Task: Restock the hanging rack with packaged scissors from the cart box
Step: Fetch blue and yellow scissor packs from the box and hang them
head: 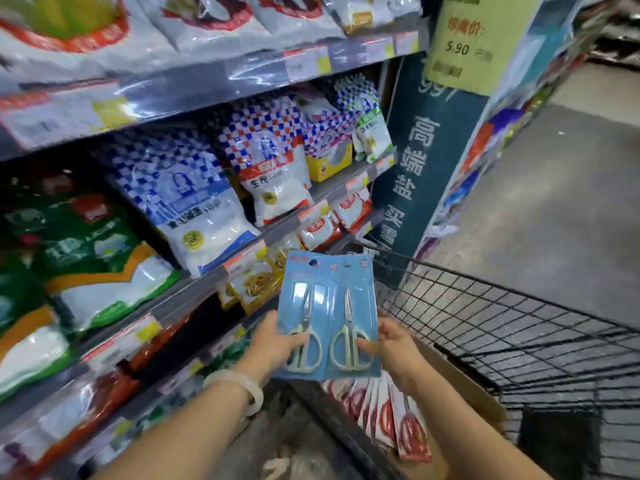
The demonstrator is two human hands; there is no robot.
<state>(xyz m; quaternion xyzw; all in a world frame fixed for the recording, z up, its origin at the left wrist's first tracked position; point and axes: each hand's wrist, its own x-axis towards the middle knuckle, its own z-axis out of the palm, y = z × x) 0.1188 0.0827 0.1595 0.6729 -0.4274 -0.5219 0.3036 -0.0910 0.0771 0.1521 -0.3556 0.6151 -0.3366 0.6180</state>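
Note:
Two blue-carded packs of pale-handled scissors are held upright side by side above the cart. My left hand (277, 344) grips the left scissors pack (304, 306) at its lower edge, thumb across the front. My right hand (391, 344) grips the right scissors pack (353, 306) at its lower right edge. Beneath them a brown cardboard box (464, 386) in the cart holds several red-handled scissors packs (398, 420) standing on edge. No hanging rack can be made out.
A black wire cart (519, 327) fills the lower right. Store shelves (207, 282) packed with bagged foods run along the left. A dark blue end panel (415, 161) with white characters stands behind the cart, a yellow price sign above it. Grey floor lies to the right.

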